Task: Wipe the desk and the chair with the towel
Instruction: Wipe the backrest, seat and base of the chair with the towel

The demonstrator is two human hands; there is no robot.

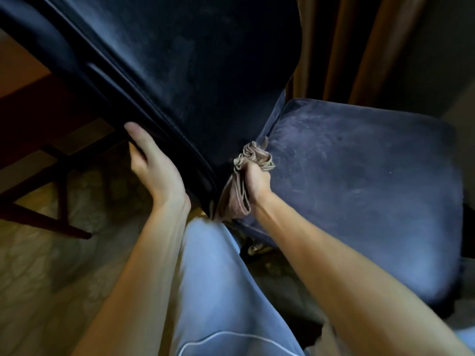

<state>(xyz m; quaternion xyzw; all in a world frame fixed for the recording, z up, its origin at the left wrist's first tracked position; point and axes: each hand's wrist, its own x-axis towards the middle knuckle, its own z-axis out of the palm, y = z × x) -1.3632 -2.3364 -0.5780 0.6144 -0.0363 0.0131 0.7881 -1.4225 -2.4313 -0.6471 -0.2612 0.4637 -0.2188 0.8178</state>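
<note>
— What fills the view?
— The chair (359,176), dark blue velvet: backrest rising toward eleven o'clock, seat spreading toward three o'clock.

— How are the arms set?
— Both reach forward from six o'clock, bare. The left hand (151,165) lies along the backrest's outer edge, palm against it, fingers curled behind the rim, pointing to eleven o'clock.

— The other one?
— The right hand (254,178) is closed in a fist around the towel (236,196), at the crease where seat meets backrest.

— How does the towel lie?
— Bunched, beige, its long axis running from seven to one o'clock, a ruffled end sticking out above the knuckles, the rest hanging down past the seat edge.
</note>
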